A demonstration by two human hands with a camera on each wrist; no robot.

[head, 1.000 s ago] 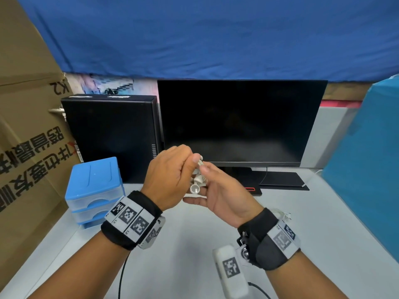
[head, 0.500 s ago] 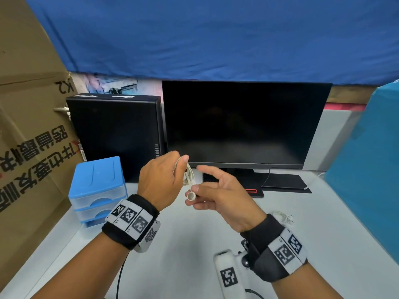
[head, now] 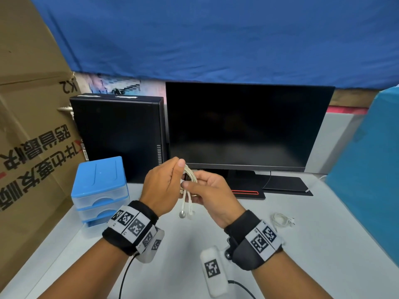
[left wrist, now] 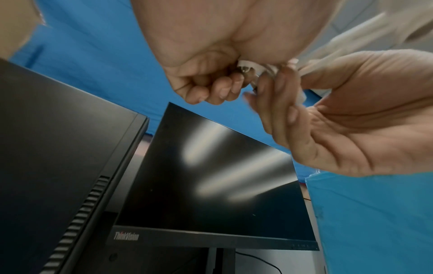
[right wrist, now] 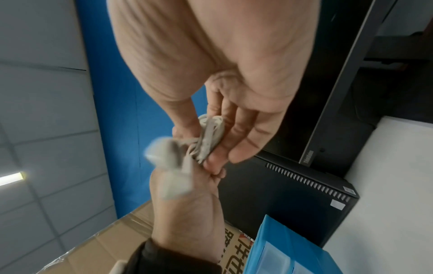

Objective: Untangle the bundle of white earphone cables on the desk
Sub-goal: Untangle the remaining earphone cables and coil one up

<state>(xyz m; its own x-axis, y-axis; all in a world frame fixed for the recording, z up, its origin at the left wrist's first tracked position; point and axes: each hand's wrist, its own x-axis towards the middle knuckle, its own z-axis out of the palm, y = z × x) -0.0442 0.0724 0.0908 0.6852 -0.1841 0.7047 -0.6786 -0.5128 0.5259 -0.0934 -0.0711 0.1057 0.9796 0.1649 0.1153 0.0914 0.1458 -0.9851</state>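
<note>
Both hands hold a bundle of white earphone cables point(head: 190, 178) in the air above the desk, in front of the monitor. My left hand point(head: 164, 184) grips the coiled loops from the left with curled fingers. My right hand point(head: 207, 188) pinches the same bundle point(right wrist: 209, 137) between thumb and fingers. Two earbuds point(head: 186, 214) dangle below the hands on short cable ends. In the left wrist view the cable point(left wrist: 255, 67) shows only as a white bit between the fingers. A second white earphone set point(head: 281, 220) lies coiled on the desk to the right.
A black monitor point(head: 248, 126) and a black computer case point(head: 118, 137) stand behind the hands. A blue drawer box point(head: 100, 190) sits at the left beside a cardboard box point(head: 32, 137). A teal panel point(head: 371, 165) borders the right side of the white desk point(head: 323, 255).
The bundle has come lower and the two earbuds now hang free below the hands. My right hand has closed its thumb and fingers on the coil.
</note>
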